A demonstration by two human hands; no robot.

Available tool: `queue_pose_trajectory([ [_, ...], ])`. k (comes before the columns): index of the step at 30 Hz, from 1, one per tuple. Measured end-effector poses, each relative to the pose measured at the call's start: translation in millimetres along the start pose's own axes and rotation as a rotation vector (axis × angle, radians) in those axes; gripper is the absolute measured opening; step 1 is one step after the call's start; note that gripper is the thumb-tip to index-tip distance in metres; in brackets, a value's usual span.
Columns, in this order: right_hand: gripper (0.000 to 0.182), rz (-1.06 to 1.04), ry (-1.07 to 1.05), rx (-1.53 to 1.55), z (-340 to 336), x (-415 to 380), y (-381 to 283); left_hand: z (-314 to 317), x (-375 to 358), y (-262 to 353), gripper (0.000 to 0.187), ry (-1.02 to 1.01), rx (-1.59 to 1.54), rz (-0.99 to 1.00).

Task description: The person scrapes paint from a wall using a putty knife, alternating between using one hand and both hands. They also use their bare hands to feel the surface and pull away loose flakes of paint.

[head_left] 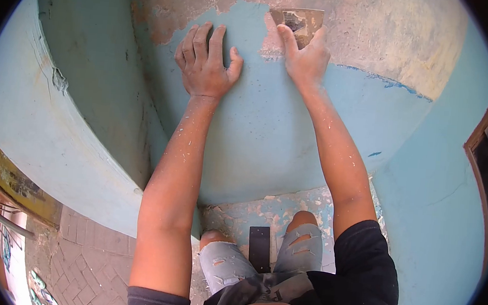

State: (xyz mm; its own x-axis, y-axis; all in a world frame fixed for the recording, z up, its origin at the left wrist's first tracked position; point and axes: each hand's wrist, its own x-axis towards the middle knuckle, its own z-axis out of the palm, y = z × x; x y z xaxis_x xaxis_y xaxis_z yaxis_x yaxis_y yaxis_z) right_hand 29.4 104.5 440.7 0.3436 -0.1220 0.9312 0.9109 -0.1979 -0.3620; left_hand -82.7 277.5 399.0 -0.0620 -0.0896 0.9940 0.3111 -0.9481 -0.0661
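Note:
My left hand (206,63) lies flat against a light blue painted wall (269,120), fingers together and pointing up, holding nothing. My right hand (304,57) grips a metal scraper (299,22), its wide blade pressed on the wall at the ragged edge of the blue paint. Above the blade the paint is gone and bare tan plaster (379,31) shows. Both forearms are speckled with white flecks.
A curved blue column (57,120) bulges out at the left. A dark flat object (259,248) lies on a paint-flecked ledge between my knees. Brick paving (86,260) lies far below at the lower left. A wooden frame (482,148) stands at the right edge.

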Motion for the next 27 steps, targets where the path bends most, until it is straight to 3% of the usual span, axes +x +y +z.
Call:
queue_pose_trajectory([
  [3, 0.07, -0.064, -0.091, -0.021, -1, -2, 1, -1, -1, -1, 0.049, -0.018, 0.004, -0.003],
  [6, 0.069, 0.053, 0.023, 0.015, 1, 11, 1, 1, -1, 0, 0.049, -0.001, 0.0, 0.0],
  [11, 0.068, -0.074, -0.104, -0.017, -2, 5, 1, 0, -1, 0, 0.049, -0.013, 0.001, -0.01],
  [15, 0.067, 0.003, -0.008, -0.026, 1, 13, -3, 0, -1, -1, 0.049, -0.01, 0.001, -0.002],
  [17, 0.064, -0.111, -0.072, -0.008, 4, 2, -3, 1, -1, -2, 0.049, -0.01, 0.003, 0.001],
  [20, 0.064, -0.123, -0.162, -0.12, -4, 11, -1, 1, -2, 0, 0.05, -0.009, 0.003, -0.002],
  [23, 0.064, -0.021, -0.085, 0.012, 2, 5, -6, 1, 0, -1, 0.05, -0.001, 0.006, 0.003],
  [27, 0.064, -0.09, 0.002, 0.072, 10, -10, -11, 1, -2, -2, 0.049, -0.014, -0.002, -0.006],
])
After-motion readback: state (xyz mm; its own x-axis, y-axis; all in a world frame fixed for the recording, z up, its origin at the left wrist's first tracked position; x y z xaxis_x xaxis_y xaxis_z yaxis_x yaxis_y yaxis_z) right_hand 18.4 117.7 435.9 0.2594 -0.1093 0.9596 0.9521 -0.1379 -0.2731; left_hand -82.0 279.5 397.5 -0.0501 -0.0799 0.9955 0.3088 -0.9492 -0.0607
